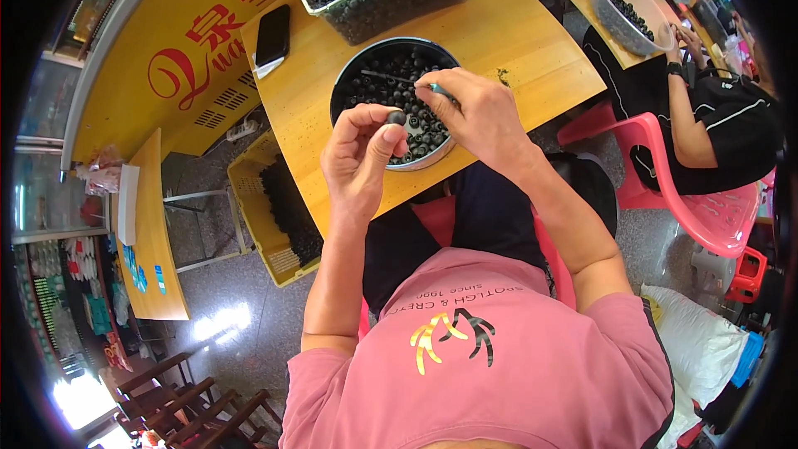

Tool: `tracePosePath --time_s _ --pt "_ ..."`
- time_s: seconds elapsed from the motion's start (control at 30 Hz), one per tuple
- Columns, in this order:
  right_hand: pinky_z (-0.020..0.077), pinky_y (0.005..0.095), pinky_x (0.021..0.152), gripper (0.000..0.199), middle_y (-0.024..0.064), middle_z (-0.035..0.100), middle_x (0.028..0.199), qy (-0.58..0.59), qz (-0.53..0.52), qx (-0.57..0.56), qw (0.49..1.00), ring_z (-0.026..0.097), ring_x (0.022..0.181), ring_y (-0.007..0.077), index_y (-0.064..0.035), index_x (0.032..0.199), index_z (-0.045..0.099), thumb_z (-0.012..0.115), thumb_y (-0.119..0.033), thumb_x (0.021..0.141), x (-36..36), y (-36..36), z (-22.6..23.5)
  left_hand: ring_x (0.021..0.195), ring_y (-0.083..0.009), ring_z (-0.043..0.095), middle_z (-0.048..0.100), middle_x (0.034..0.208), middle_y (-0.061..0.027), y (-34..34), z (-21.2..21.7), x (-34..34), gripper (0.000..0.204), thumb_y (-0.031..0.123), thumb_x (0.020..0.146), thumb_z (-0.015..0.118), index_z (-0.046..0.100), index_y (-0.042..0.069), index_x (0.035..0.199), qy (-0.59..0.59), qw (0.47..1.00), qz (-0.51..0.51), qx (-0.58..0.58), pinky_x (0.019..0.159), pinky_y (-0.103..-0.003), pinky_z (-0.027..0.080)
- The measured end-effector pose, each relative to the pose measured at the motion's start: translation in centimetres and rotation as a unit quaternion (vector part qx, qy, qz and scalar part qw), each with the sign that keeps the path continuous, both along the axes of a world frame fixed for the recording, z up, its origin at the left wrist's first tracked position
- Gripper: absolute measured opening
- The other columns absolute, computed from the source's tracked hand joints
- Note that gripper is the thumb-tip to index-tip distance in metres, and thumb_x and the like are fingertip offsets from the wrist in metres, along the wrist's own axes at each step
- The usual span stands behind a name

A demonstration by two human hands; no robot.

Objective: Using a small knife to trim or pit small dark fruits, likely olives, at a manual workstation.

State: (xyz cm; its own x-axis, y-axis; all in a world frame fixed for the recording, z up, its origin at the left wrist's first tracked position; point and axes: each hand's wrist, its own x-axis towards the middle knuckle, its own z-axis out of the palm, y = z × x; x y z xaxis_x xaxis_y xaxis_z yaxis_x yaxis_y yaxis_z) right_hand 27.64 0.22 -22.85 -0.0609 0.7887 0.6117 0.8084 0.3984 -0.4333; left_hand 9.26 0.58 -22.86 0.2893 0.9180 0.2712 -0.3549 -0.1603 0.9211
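Between the thumb and fingertips of my left hand [359, 154], I pinch a small dark round piece [396, 118]; its exact kind I cannot make out. My right hand [482, 116] is closed on a slim tool with a teal handle [443, 92]. The tool's thin metal shaft [385, 76] points left, over the bowl. Both hands are raised above the near side of this round bowl [426, 161], which holds many similar dark pieces, some with pale spots. The bowl stands near the front edge of the wooden table [532, 41].
Behind the bowl stands a clear tub [399, 17] full of dark pieces. A black phone [273, 36] lies at left. Below the table's left side sits a yellow crate [298, 273]. To the right, a co-worker sits on a pink chair [690, 191] near another clear tub [611, 32].
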Motion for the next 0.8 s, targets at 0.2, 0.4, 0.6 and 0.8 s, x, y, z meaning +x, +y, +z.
tracePosePath --time_s 0.2,0.4,0.6,0.8 --pt "0.0444 0.0202 0.067 0.024 -0.0034 0.059 0.078 0.423 0.188 -0.277 0.842 0.053 0.072 0.0047 -0.0034 0.088 0.065 0.067 -0.027 0.092 -1.5 -1.0 2.5 0.075 -0.0099 0.057 0.059 0.09 -0.0038 0.4 -0.5 0.0 0.015 0.002 0.091 0.063 0.061 -0.003 0.105 -0.003 1.0 0.028 0.004 0.069 -0.021 0.047" --pt "0.0435 0.0195 0.066 0.02 -0.0036 0.06 0.08 0.547 0.225 -0.36 0.722 0.054 0.074 0.0043 -0.0052 0.092 0.065 0.066 -0.026 0.092 -1.6 -1.2 2.7 0.079 -0.0104 0.058 0.058 0.094 -0.0043 0.1 -0.7 0.2 0.016 0.0 0.09 0.063 0.062 -0.003 0.106 -0.022 0.997 0.035 0.065 0.071 -0.021 0.048" --pt "0.0446 0.0226 0.06 0.02 0.0004 0.062 0.08 0.496 0.207 -0.261 0.802 0.055 0.066 0.009 -0.0024 0.096 0.065 0.065 -0.022 0.093 -2.3 -1.5 2.1 0.079 -0.01 0.058 0.058 0.094 -0.0041 -0.1 -0.7 0.0 0.015 0.003 0.092 0.062 0.061 -0.003 0.105 -0.033 0.999 0.012 0.012 0.071 -0.022 0.048" --pt "0.0473 0.0299 0.057 0.013 0.008 0.062 0.081 0.12 0.127 -0.026 0.984 0.061 0.066 0.02 -0.0045 0.098 0.064 0.067 -0.012 0.088 -1.9 -2.3 2.5 0.077 -0.0098 0.056 0.059 0.096 -0.0034 0.1 -1.0 -0.2 0.016 0.007 0.093 0.061 0.058 -0.001 0.107 -0.056 0.998 0.011 -0.021 0.071 -0.022 0.047"
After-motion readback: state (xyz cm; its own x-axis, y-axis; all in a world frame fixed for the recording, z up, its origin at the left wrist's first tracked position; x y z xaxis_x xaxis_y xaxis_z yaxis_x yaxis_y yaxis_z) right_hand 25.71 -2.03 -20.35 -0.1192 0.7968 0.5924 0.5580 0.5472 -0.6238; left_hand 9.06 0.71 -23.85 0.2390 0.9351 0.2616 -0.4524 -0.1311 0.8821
